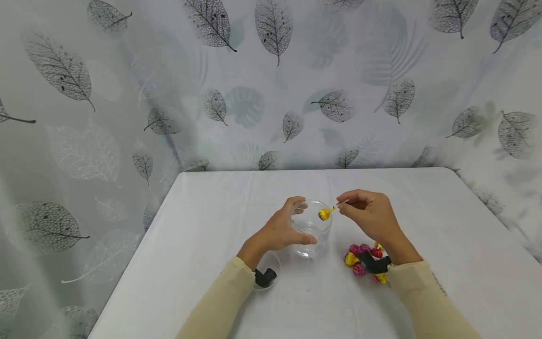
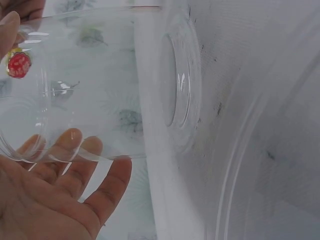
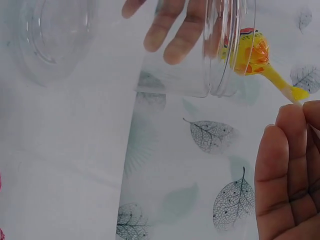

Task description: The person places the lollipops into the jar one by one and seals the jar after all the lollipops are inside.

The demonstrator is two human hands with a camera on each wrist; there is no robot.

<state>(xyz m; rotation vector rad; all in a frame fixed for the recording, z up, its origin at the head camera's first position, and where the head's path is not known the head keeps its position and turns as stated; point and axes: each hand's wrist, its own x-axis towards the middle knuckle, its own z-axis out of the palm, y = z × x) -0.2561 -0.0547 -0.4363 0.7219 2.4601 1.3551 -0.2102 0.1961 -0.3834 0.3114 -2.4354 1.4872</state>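
A clear jar [image 1: 311, 235] stands on the white table, its round mouth tilted toward the head view. My left hand [image 1: 281, 229] grips it from the left, thumb on the near side and fingers round the far side. Between thumb and fingertips my right hand [image 1: 372, 214] pinches the white stick of a lollipop [image 1: 324, 214] in a yellow and red wrapper. The candy end hangs right at the jar's rim, and in the right wrist view the yellow lollipop [image 3: 252, 54] overlaps the mouth. Nothing shows inside the jar.
Several wrapped lollipops [image 1: 359, 269] in pink, red and yellow lie on the table [image 1: 211, 226] under my right wrist, partly hidden by a black wrist camera. A clear round lid [image 1: 277, 263] lies beneath my left wrist. A leaf-print curtain [image 1: 296, 94] hangs behind the table.
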